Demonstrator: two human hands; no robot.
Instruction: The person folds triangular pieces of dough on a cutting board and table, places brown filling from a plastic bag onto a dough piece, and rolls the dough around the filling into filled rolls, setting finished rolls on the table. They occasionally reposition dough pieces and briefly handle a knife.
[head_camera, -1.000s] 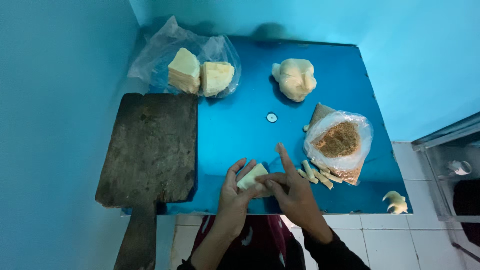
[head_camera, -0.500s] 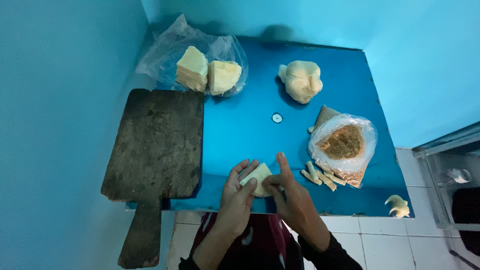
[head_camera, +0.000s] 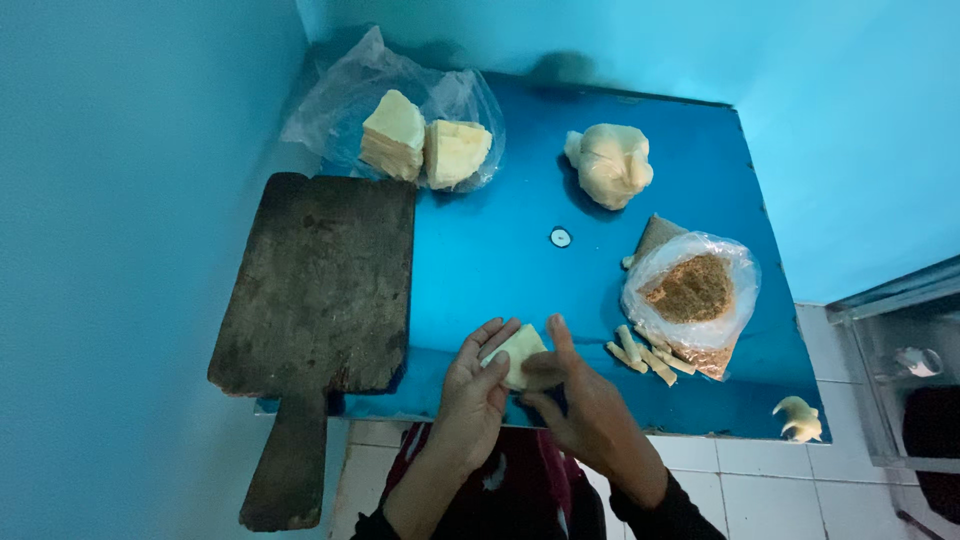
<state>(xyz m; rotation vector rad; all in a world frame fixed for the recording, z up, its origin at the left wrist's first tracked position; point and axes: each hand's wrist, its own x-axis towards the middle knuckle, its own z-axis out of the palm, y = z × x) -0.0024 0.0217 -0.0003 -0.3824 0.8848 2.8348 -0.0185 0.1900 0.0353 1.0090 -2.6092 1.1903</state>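
**Head view: one wrapper in hand, several rolls finished**

From left: bare wooden board (head_camera: 320, 280); two wrapper stacks (head_camera: 425, 150) in plastic; left hand (head_camera: 475, 395) and right hand (head_camera: 580, 400), fingers closed around a pale wrapper piece (head_camera: 517, 352) at the table's near edge; finished rolls (head_camera: 645, 355); filling bag (head_camera: 690, 295). Judged mid-batch: most wrappers remain.

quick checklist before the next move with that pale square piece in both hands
1. Pale square piece held by both hands: ok, left hand under it, right hand pinching its edge.
2. Piece flat and unfolded: cannot tell.
3. Open bag of brown crumbly filling near the right hand: ok.
4. Finished sticks lie apart from the hands: ok.
5. Wooden board surface clean: not ok, dark and stained.
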